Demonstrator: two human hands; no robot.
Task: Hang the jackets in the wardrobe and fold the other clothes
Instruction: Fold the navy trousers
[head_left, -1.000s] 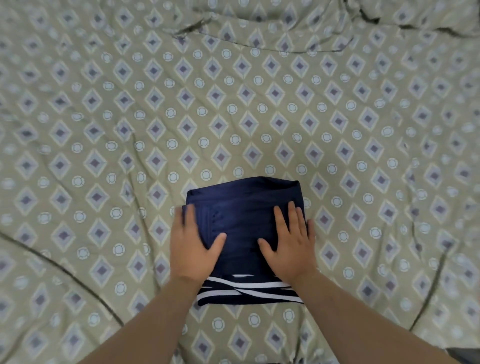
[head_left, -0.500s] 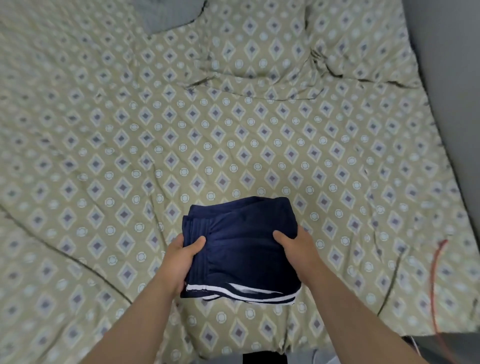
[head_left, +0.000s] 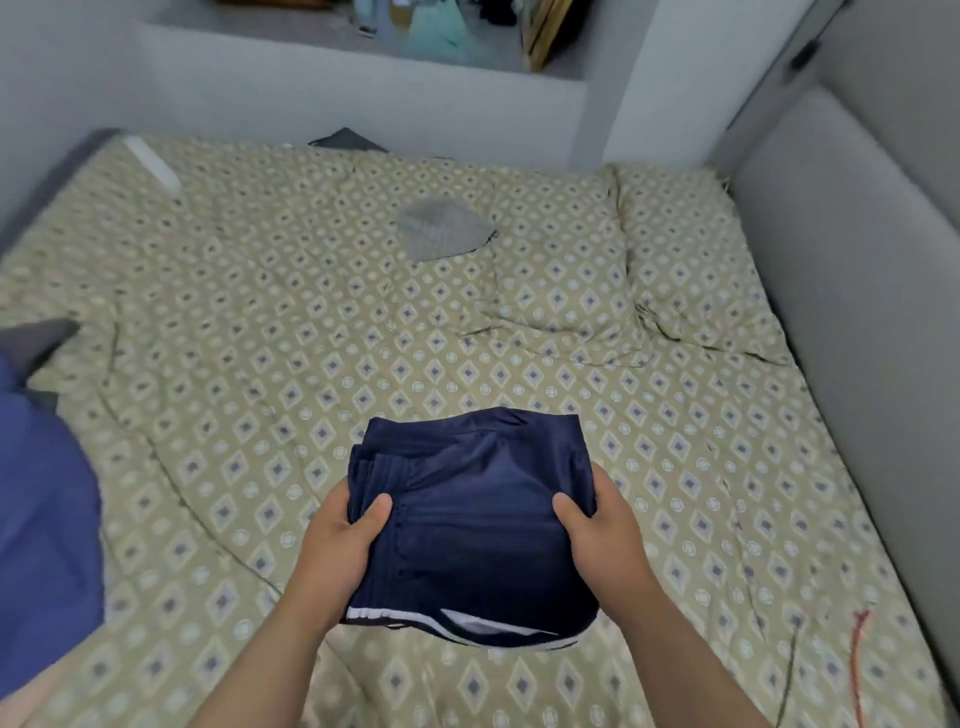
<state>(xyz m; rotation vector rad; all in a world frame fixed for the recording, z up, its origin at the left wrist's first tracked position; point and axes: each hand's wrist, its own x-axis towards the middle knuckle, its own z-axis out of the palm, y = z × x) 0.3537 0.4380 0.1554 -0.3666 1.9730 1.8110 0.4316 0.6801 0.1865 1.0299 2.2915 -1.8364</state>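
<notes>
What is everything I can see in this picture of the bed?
folded garment: one, navy with white stripes at its near edge, held between both hands over the near part of the bed
bed sheet: one, beige with a diamond pattern, covering the bed
pillow: one, same pattern as the sheet, far right of the bed
grey cloth: one, grey, on the bed beside the pillow
blue fabric: one, blue, at the left edge of the view
red cord: one, red, on the near right of the bed
left hand: one, gripping the garment's left side
right hand: one, gripping the garment's right side
</notes>
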